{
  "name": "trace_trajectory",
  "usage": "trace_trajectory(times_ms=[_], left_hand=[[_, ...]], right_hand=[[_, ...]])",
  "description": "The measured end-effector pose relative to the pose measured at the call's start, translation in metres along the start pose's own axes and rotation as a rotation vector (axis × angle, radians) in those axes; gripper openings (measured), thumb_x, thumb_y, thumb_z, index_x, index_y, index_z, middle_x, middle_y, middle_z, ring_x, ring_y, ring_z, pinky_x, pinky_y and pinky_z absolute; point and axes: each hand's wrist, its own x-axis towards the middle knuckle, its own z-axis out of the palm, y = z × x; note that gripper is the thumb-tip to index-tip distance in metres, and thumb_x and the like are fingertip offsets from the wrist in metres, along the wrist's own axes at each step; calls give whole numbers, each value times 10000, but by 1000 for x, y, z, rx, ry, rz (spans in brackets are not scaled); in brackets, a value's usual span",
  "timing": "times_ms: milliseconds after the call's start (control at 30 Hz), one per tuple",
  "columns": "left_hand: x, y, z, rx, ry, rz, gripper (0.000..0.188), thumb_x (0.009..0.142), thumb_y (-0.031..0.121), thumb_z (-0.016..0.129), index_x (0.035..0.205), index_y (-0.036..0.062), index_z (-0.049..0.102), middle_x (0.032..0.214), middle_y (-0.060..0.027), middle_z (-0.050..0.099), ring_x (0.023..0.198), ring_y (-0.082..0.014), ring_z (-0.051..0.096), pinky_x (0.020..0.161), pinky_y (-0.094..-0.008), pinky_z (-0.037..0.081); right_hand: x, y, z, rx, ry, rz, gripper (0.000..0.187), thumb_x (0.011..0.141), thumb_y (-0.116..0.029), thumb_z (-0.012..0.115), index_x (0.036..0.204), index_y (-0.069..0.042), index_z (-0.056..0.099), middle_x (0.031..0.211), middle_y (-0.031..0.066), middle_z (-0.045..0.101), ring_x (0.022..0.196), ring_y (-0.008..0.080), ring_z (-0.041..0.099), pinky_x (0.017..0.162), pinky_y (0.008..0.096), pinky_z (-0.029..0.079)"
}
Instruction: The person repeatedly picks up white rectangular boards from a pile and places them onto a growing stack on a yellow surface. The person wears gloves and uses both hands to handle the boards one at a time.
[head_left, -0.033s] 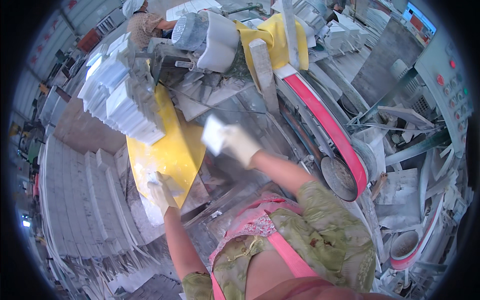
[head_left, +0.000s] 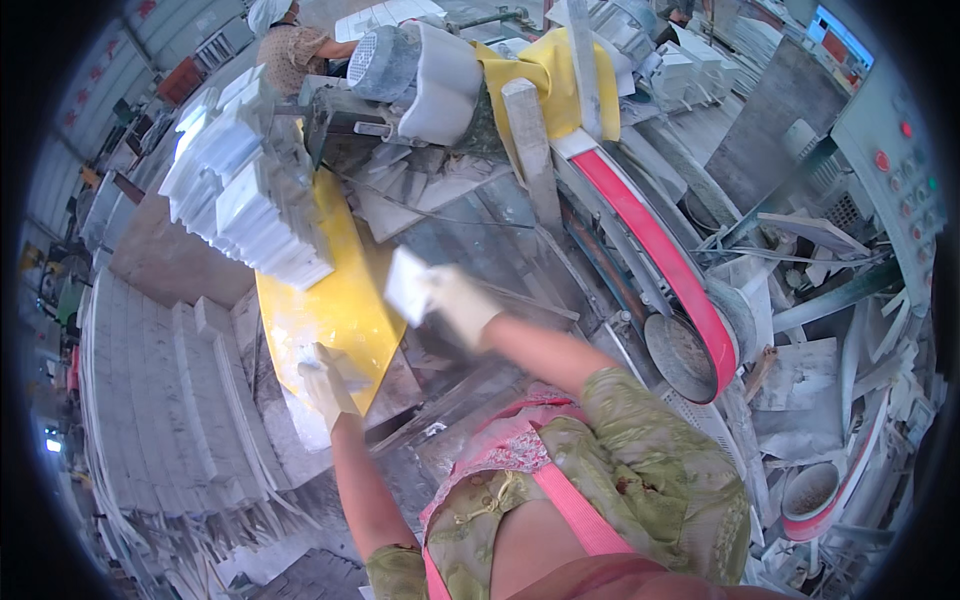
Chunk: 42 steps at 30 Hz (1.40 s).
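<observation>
Your right hand (head_left: 462,305), in a dusty white work glove, is closing around a small flat white stone tile (head_left: 406,284), gripping it by its right edge while the tile is tilting up above the wet grey machine bed (head_left: 480,240). The tile is sitting near the centre of the view, just at the nine o'clock side of that hand.

Your left hand (head_left: 328,385), also gloved, is lying at about seven o'clock from the tile, fingers curling on a pale stone piece (head_left: 340,362) at the lower edge of the bright yellow plastic sheet (head_left: 335,300); how firmly it is gripping, you cannot tell from here.

At ten o'clock from the right hand, a slanting stack of white rectangular stone tiles (head_left: 245,200) is resting on the upper part of the yellow sheet. At twelve o'clock a grey electric motor with a white rounded housing (head_left: 410,65) is standing over the bed. A red curved belt guard (head_left: 660,255) is running from one o'clock down to three o'clock. Rows of grey cut stone slabs (head_left: 160,400) are lying at nine o'clock. Another person in a patterned top (head_left: 290,45) is working at eleven o'clock, well apart.
</observation>
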Motion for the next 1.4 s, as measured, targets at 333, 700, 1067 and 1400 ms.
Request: trace_trajectory(times_ms=[333, 700, 1067, 1400], left_hand=[[-13, 19, -6, -100, -15, -48, 784, 1007, 593, 547, 1424, -57, 410, 1352, -234, 569, 1195, -320, 598, 1003, -412, 494], [14, -16, 1, -238, 34, 7, 651, 972, 310, 673, 1463, -43, 432, 1348, -213, 593, 1182, -283, 619, 998, -386, 497], [12, -15, 1, -187, 39, -46, 695, 1007, 301, 620, 1556, -19, 339, 1481, -223, 501, 1322, -311, 531, 1103, -401, 425], [49, -66, -9, -49, 151, 16, 762, 1003, 312, 634, 1573, -56, 289, 1527, -240, 454, 1355, -326, 506, 1125, -397, 406]], right_hand=[[35, -35, 159, 42, -187, 219, 583, 1057, -520, 406, 1428, -94, 548, 1158, 231, 689, 1054, 419, 652, 895, 471, 512], [32, -5, 68, 247, -468, 144, 610, 1030, -427, 599, 1508, -65, 487, 1523, 163, 520, 1412, 277, 483, 1157, 380, 384], [25, 146, -289, -675, 770, 341, 462, 989, -401, 597, 1240, -22, 675, 1270, 184, 679, 1218, 345, 613, 1026, 428, 475], [56, 210, -341, -1147, 384, 646, 798, 966, -498, 577, 1597, -85, 318, 1665, 149, 295, 1550, 327, 240, 1265, 506, 134]])
